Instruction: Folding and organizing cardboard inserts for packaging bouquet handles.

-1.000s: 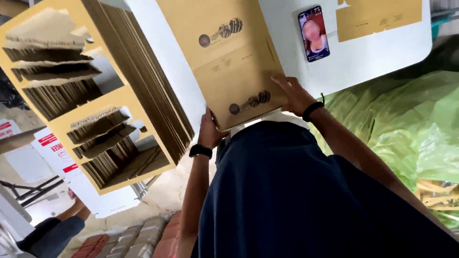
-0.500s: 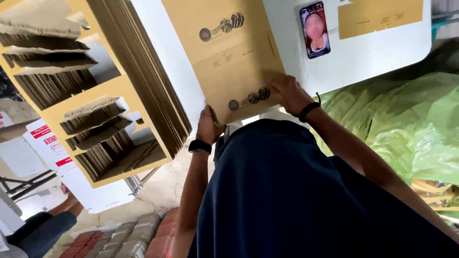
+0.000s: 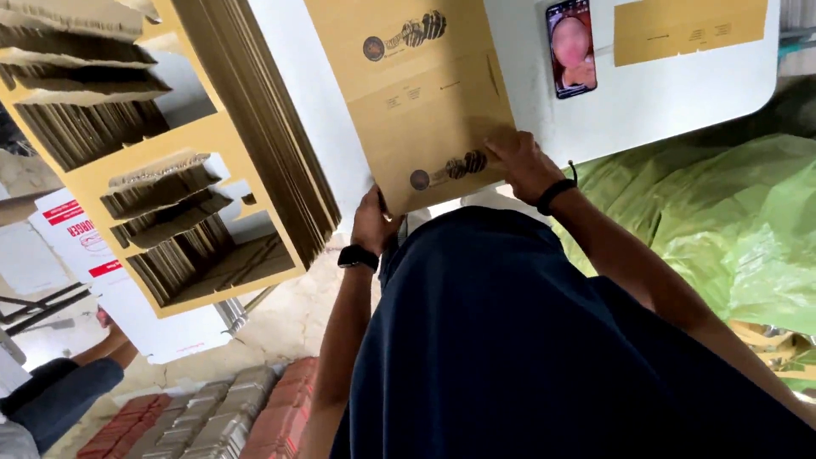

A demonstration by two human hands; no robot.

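The person stands at a white surface [image 3: 663, 110] and holds a flat brown cardboard box sheet [image 3: 425, 102] by its near edge. The left hand [image 3: 374, 223] grips the near left corner, with the fingers curled under the sheet and the thumb at the edge. A black watch [image 3: 358, 256] sits on that wrist. The right hand [image 3: 523, 163] lies on the near right corner, with the fingers spread flat on top of the cardboard and pressing it. A black band [image 3: 554, 195] goes around that wrist.

The sheet lies on the surface and stretches away from the fingers. Just past the right fingers a phone [image 3: 571, 47] lies face up with its screen lit. Farther out on that side lies a smaller brown cardboard piece [image 3: 688, 30].

Beside the left fingers stands a tall stack of flat cardboard sheets [image 3: 272, 136] on edge. Beyond it are yellow-brown shelves [image 3: 170, 170] full of more folded cardboard. A green plastic sheet [image 3: 722, 229] lies bunched up under the right arm. Low on the left side, another person's arm [image 3: 106, 344] shows near the floor.
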